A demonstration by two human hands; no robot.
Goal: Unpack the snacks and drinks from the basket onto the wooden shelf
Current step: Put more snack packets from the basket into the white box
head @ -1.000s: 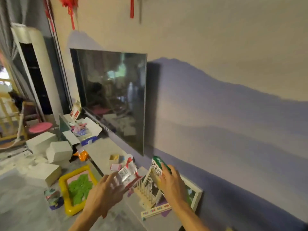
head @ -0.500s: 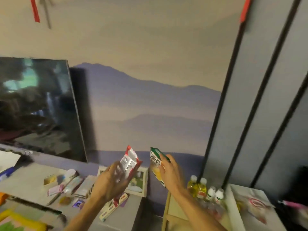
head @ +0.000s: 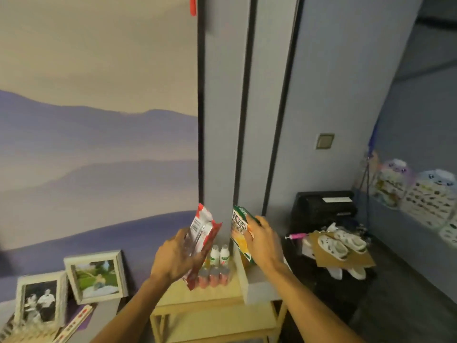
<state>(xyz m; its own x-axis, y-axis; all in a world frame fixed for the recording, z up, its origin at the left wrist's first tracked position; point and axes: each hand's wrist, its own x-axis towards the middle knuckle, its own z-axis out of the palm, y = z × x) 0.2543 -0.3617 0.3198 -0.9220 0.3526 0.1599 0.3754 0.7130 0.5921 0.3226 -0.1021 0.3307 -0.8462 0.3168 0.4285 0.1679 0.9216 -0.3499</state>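
Note:
My left hand [head: 173,258] grips a red and white snack packet [head: 201,233], held upright above the pale wooden shelf [head: 197,297]. My right hand [head: 264,241] holds a green and yellow snack packet [head: 239,227] just to the right of it. On the shelf's top, against the wall, stand small white drink bottles [head: 219,254] and a row of pink-capped bottles [head: 215,277]. A white box [head: 254,283] sits on the shelf's right end, under my right hand. The basket is out of view.
Two framed photos [head: 96,276] lean on the wall on a grey cabinet at the left. A dark stand at the right carries a black device [head: 324,206], cardboard and white shoes [head: 341,243]. Printed plush bags [head: 425,194] line the right wall.
The view has swung right, from the television and cluttered cabinet to the wooden shelf. Both hands, each still holding its packet, now hover over the shelf and its bottles.

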